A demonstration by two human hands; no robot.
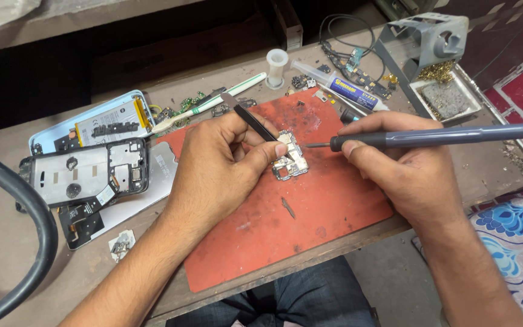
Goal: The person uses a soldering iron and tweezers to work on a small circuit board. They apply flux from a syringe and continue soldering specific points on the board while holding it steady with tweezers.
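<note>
A small phone circuit board (292, 162) lies on a red work mat (310, 212) at the centre of the bench. My left hand (219, 163) rests on the mat and pinches black tweezers (249, 118), whose tips point down at the board. My right hand (394, 163) grips a dark soldering iron (431, 137) like a pen. Its metal tip reaches left and sits just above the board's right edge. The iron's handle runs off toward the right edge of the view.
An opened phone frame (86, 172) and a pale blue phone back with a battery (98, 124) lie at left. A toothbrush (213, 103), a white spool (277, 66), a tube (340, 85), loose parts and a soldering stand (437, 42) crowd the back. A thick black hose (25, 224) curves at far left.
</note>
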